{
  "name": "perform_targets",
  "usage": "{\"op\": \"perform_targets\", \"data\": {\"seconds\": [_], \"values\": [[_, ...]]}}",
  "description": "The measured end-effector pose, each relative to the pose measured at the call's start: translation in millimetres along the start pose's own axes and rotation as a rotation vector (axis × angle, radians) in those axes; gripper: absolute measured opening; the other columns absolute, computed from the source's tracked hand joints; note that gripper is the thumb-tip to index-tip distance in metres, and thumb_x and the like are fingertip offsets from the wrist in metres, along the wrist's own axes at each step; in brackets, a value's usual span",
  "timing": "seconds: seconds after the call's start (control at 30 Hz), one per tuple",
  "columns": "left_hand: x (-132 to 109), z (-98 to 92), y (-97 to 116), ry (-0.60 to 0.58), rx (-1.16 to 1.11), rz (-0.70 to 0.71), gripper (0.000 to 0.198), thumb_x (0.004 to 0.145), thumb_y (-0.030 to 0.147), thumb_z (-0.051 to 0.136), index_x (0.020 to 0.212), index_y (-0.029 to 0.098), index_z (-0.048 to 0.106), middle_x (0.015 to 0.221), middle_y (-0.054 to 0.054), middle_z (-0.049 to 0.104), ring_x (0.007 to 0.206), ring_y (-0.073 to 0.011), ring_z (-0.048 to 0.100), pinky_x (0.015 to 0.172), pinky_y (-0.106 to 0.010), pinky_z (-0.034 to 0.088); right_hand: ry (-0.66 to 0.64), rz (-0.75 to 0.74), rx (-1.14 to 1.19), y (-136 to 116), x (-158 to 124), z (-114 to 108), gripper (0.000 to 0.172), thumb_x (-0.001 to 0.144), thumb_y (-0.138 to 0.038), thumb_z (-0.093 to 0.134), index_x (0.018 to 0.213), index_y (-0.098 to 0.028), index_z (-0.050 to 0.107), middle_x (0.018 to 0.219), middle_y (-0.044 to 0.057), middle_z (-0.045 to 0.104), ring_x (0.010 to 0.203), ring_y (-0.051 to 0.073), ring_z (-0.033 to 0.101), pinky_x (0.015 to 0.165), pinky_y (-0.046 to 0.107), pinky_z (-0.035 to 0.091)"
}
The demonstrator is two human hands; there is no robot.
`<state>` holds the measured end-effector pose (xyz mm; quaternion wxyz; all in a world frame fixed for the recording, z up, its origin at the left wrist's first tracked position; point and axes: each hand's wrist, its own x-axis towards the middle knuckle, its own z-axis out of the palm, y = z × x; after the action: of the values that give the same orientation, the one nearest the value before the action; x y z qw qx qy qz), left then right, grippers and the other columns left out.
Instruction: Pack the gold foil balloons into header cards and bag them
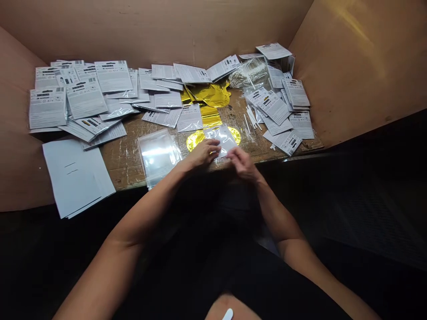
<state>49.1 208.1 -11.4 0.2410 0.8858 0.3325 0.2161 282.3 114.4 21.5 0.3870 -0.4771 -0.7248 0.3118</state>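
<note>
The left hand (204, 153) and right hand (243, 163) hold their fingers together at a thin, clear plastic sleeve with a white card inside (223, 139), though I cannot tell if they clamp it, and a loose pinch could let it slip onto the crinkled gold foil balloon (213, 138).

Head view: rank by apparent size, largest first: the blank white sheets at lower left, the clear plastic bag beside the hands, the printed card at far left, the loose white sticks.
1. Blank white sheets
2. Clear plastic bag and printed card: they look alike, and the card's greater distance makes ranking them unsure
3. White sticks
</note>
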Motion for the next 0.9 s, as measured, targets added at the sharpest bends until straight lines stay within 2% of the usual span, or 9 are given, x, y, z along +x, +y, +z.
{"op": "perform_targets", "data": {"seconds": [0.1, 0.2, 0.3, 0.33, 0.43, 0.57, 0.7, 0.8, 0.9], "values": [[-11.0, -7.8, 4.9, -0.044, -0.037, 0.052, 0.031, 0.097, 0.026, 0.060, 0.119, 0.020, 0.081, 0.144, -0.013, 0.071, 0.139, -0.0292, 0.063, 0.122, -0.050, 0.049, 0.152, 0.115, 0.107, -0.2, -32.5, -30.6, 0.033, 0.107, -0.055, 0.053, 0.108, -0.026, 0.068, 0.080, 0.001, 0.057, 0.069, 0.020, 0.053, 0.070, 0.035, 0.051], [-24.2, -16.1, 11.6, -0.122, -0.070, 0.077, 0.029, 0.094, 0.020, 0.060, 0.113, 0.023, 0.083, 0.146, -0.010, 0.069, 0.142, -0.0279, 0.062, 0.123, -0.048, 0.049, -0.015, 0.039, -0.219, 3.0, -59.5, -40.2, 0.041, 0.087, -0.047, 0.086, 0.121, -0.027, 0.074, 0.110, 0.009, 0.067, 0.099, 0.028, 0.064, 0.090, 0.043, 0.056], [-31.5, -17.6, 16.8, -0.164, -0.088, 0.098, 0.023, 0.097, 0.025, 0.061, 0.103, 0.023, 0.083, 0.147, -0.010, 0.068, 0.146, -0.0293, 0.058, 0.125, -0.047, 0.046, -0.096, -0.083, -0.459, 10.3, -62.4, -18.5, 0.027, 0.093, -0.035, 0.081, 0.118, -0.026, 0.078, 0.135, 0.015, 0.065, 0.120, 0.033, 0.061, 0.104, 0.048, 0.052], [-32.6, -15.7, 18.4, -0.158, -0.088, 0.106, 0.021, 0.098, 0.030, 0.063, 0.102, 0.023, 0.083, 0.147, -0.011, 0.068, 0.148, -0.0308, 0.057, 0.126, -0.048, 0.046, -0.073, -0.092, -0.480, 12.4, -58.8, -8.3, 0.015, 0.099, -0.033, 0.073, 0.109, -0.024, 0.079, 0.131, 0.016, 0.067, 0.118, 0.032, 0.061, 0.103, 0.047, 0.052], [-34.7, -3.7, 23.4, -0.086, -0.050, 0.115, 0.022, 0.097, 0.041, 0.071, 0.101, 0.021, 0.079, 0.144, -0.014, 0.069, 0.148, -0.0348, 0.057, 0.124, -0.052, 0.047, 0.113, 0.038, -0.485, 12.5, -44.8, 17.4, 0.030, 0.107, -0.037, 0.058, 0.083, -0.022, 0.070, 0.100, 0.013, 0.071, 0.096, 0.027, 0.066, 0.088, 0.039, 0.054], [-40.3, 14.3, 31.0, 0.060, 0.022, 0.054, 0.017, 0.104, 0.030, 0.059, 0.103, 0.020, 0.073, 0.134, -0.014, 0.075, 0.138, -0.0314, 0.065, 0.116, -0.052, 0.053, 0.393, 0.387, -0.305, 1.3, -40.5, 30.4, 0.028, 0.093, -0.048, 0.074, 0.085, -0.025, 0.062, 0.073, 0.005, 0.068, 0.067, 0.023, 0.063, 0.066, 0.033, 0.050], [-53.3, 17.5, 39.7, 0.100, -0.015, 0.040, 0.021, 0.106, 0.023, 0.052, 0.116, 0.023, 0.071, 0.126, -0.010, 0.078, 0.122, -0.0254, 0.073, 0.106, -0.045, 0.059, 0.256, 0.595, 0.310, 0.0, -43.2, 24.9, 0.038, 0.081, -0.055, 0.079, 0.092, -0.024, 0.061, 0.053, -0.006, 0.058, 0.040, 0.014, 0.047, 0.043, 0.025, 0.035], [-65.0, 10.1, 49.3, 0.366, -0.032, -0.071, 0.026, 0.107, 0.023, 0.052, 0.126, 0.022, 0.068, 0.134, -0.012, 0.075, 0.126, -0.0249, 0.071, 0.109, -0.046, 0.059, 0.227, 0.553, 0.470, 4.1, -9.3, 10.3, 0.041, 0.074, -0.053, 0.084, 0.086, -0.023, 0.058, 0.048, -0.011, 0.050, 0.034, 0.009, 0.039, 0.036, 0.021, 0.026], [-72.4, -0.9, 60.9, 0.620, 0.013, -0.152, 0.023, 0.107, 0.023, 0.054, 0.123, 0.022, 0.070, 0.136, -0.013, 0.074, 0.131, -0.0265, 0.068, 0.114, -0.051, 0.056, 0.359, 0.418, 0.395, 1.4, 78.0, -10.6, 0.039, 0.081, -0.050, 0.083, 0.092, -0.022, 0.059, 0.056, -0.007, 0.057, 0.039, 0.010, 0.044, 0.036, 0.020, 0.029]]}}
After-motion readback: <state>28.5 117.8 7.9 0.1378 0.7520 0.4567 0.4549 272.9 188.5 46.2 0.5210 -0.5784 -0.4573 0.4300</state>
